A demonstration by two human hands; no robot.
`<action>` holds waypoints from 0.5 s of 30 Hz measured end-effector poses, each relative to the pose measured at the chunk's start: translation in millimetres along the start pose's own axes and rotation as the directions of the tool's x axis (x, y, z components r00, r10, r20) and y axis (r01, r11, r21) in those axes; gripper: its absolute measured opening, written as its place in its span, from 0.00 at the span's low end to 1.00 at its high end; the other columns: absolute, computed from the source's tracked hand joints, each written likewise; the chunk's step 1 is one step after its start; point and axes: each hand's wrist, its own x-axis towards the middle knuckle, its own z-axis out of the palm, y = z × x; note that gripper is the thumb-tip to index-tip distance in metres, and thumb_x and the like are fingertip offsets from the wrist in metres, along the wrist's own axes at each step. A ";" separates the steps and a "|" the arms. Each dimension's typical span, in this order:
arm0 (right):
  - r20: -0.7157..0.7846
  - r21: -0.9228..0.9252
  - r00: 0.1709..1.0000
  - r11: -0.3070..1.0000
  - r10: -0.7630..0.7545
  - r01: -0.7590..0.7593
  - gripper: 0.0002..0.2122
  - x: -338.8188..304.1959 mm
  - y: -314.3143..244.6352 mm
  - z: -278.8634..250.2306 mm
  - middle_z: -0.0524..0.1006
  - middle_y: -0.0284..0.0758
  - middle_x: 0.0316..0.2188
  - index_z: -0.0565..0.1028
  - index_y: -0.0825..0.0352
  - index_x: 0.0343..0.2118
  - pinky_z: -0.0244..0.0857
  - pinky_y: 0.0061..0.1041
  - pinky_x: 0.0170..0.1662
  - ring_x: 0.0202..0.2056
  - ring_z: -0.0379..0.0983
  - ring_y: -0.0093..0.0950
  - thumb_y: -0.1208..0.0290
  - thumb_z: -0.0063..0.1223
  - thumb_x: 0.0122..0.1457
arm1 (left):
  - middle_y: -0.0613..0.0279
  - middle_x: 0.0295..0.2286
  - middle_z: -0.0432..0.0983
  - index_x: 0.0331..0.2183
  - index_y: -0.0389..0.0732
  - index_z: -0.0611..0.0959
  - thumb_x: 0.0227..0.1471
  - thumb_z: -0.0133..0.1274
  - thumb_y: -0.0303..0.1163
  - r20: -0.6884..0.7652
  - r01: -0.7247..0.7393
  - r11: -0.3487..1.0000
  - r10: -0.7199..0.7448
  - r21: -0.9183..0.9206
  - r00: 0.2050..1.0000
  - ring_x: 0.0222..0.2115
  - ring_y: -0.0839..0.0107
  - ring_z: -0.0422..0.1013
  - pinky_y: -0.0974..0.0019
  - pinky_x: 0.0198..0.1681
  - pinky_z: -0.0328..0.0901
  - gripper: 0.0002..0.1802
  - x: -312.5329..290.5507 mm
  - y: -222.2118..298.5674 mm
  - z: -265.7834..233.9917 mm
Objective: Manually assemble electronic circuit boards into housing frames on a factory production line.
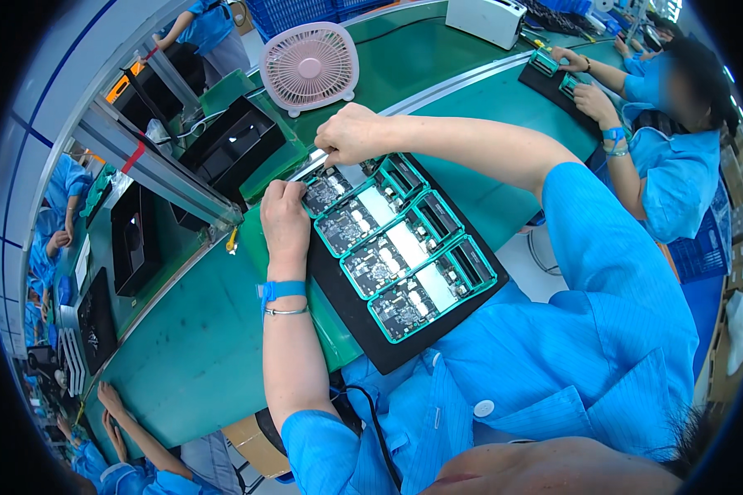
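Observation:
A black foam tray (359, 326) in front of me carries a row of several teal-framed units with exposed circuit boards. The nearest framed circuit board (404, 311) lies closest to my body, a pale strip across its middle. At the far end of the row, my left hand (285, 219) has its fingers curled against the left edge of the farthest framed circuit board (325, 191). My right hand (353, 136) reaches across to that unit's far edge, fingertips pinched together. Whatever lies between those fingertips is too small or hidden to make out.
A pink fan (309, 68) stands beyond my hands. Left of it are a metal post (153, 165) and black open boxes (233, 142). At the right, a co-worker (669, 157) handles similar teal units. Another person's hands (115, 412) rest on the green bench at lower left.

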 end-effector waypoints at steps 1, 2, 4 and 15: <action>0.001 0.004 1.000 1.000 -0.005 0.005 0.14 0.3 -0.8 -0.1 0.78 0.32 0.26 0.77 0.62 0.23 0.68 0.38 0.32 0.31 0.78 0.37 0.56 0.63 0.52 | 0.54 0.28 0.73 0.30 0.37 0.82 0.50 0.55 0.18 0.001 0.003 1.000 -0.003 0.011 1.000 0.32 0.55 0.73 0.57 0.35 0.68 0.04 -0.3 -0.3 -0.2; 0.002 0.007 1.000 1.000 -0.010 0.010 0.14 0.6 -0.6 0.4 0.78 0.32 0.26 0.76 0.62 0.23 0.68 0.38 0.32 0.31 0.77 0.37 0.56 0.63 0.52 | 0.54 0.28 0.73 0.30 0.38 0.82 0.50 0.55 0.19 0.001 0.005 1.000 -0.005 0.021 1.000 0.32 0.55 0.73 0.57 0.35 0.68 0.04 -0.3 -0.4 0.0; 0.002 0.003 1.000 1.000 -0.016 0.016 0.14 1.5 -0.9 2.0 0.78 0.31 0.26 0.76 0.61 0.24 0.68 0.38 0.33 0.31 0.77 0.37 0.56 0.63 0.52 | 0.54 0.28 0.73 0.30 0.38 0.82 0.50 0.55 0.19 0.000 0.005 1.000 -0.005 0.021 1.000 0.32 0.55 0.73 0.57 0.35 0.68 0.04 0.0 -0.6 0.6; -0.041 -0.040 0.998 0.998 -0.050 0.049 0.12 -0.5 -1.4 2.7 0.77 0.30 0.28 0.76 0.61 0.26 0.69 0.38 0.33 0.31 0.78 0.36 0.57 0.62 0.54 | 0.56 0.27 0.71 0.28 0.38 0.81 0.45 0.56 0.18 -0.028 0.004 1.000 -0.005 -0.012 1.000 0.31 0.55 0.72 0.56 0.35 0.68 0.06 1.5 -0.8 3.4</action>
